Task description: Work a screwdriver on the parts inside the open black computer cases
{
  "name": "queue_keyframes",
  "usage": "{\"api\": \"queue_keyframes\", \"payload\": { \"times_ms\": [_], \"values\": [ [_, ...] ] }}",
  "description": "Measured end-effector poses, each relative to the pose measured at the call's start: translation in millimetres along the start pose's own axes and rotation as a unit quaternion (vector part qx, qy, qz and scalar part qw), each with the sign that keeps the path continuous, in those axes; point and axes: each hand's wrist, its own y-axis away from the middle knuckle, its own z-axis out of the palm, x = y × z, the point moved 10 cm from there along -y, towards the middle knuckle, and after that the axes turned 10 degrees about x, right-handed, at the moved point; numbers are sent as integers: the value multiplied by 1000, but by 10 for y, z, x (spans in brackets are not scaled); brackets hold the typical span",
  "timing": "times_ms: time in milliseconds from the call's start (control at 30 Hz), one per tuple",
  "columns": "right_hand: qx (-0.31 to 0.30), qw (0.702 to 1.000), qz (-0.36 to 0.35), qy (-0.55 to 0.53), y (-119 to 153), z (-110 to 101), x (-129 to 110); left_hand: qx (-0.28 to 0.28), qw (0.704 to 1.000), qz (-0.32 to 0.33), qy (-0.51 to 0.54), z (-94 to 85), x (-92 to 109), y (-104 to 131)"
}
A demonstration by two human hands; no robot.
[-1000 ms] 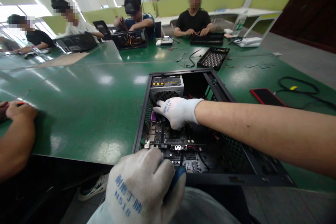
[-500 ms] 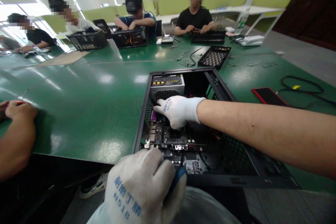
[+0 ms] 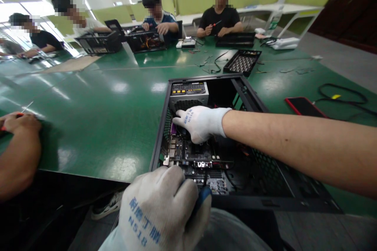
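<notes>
Not much moved in the last sec. Left hand (image 3: pixel 160 213), at 6 o'clock, keeps its fingers wrapped tight on a blue-handled tool (image 3: pixel 202 198) at the near edge of the PC case (image 3: pixel 250 98). Right hand (image 3: pixel 200 122) still rests inside, fingers curled down on the board (image 3: pixel 191 153), just below the power box (image 3: pixel 188 94). The case sits on the green bench (image 3: pixel 97 125). Work looks mid-way, I'd say.

Both hands are wearing white knit work gloves, the thin stretchy kind with a ribbed cuff ending right at the wrist. The left hand (image 3: pixel 160 213) is showing blue printed characters plus "N518" across the back of its glove, and the right hand (image 3: pixel 200 122) is carrying the same blue print, just smaller and sideways. The right forearm is going bare, no sleeve showing.
</notes>
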Motion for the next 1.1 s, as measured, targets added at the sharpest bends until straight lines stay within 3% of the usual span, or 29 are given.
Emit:
{"api": "queue_keyframes", "payload": {
  "times_ms": [633, 767, 967, 1100],
  "values": [
    [-16, 999, 41, -20, 39, 31, 68, 3, 1000, -2, 2, -3, 3, -6],
    [-14, 1000, 22, -10, 21, 29, 46, 2, 1000, -1, -3, 3, 0, -2],
    [39, 995, -79, 37, 19, -85, -168, 0, 1000, 2, 2, 5, -1, 7],
    [48, 998, -35, 14, 41, -197, -112, 0, 1000, -6, 1, 7, -14, 15]
  ]
}}
